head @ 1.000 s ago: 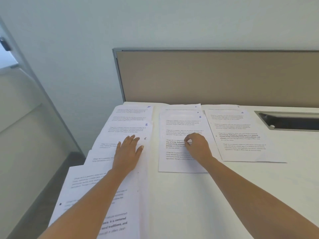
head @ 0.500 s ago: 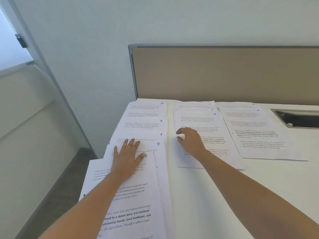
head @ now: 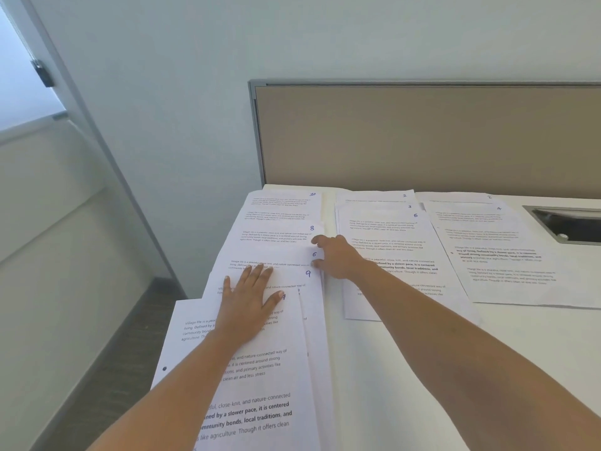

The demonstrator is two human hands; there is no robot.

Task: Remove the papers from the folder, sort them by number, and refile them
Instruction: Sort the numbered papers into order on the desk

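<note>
Moved off the middle pile [head: 390, 229], the right hand [head: 341, 257] sets curled fingers [head: 320, 239] on sheet 6 [head: 276, 253] at its right margin, grip unclear; the left hand [head: 248, 302], fingers straight, pins sheet 9 [head: 300, 281].

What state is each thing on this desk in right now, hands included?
left hand: flat, pressing on left pile.
right hand: curled, pinching sheet 6 at its edge.
left pile: fanned out, overlapping.
middle pile: flat, staggered.
right pile: flat, staggered.
desk slot: open.
</note>
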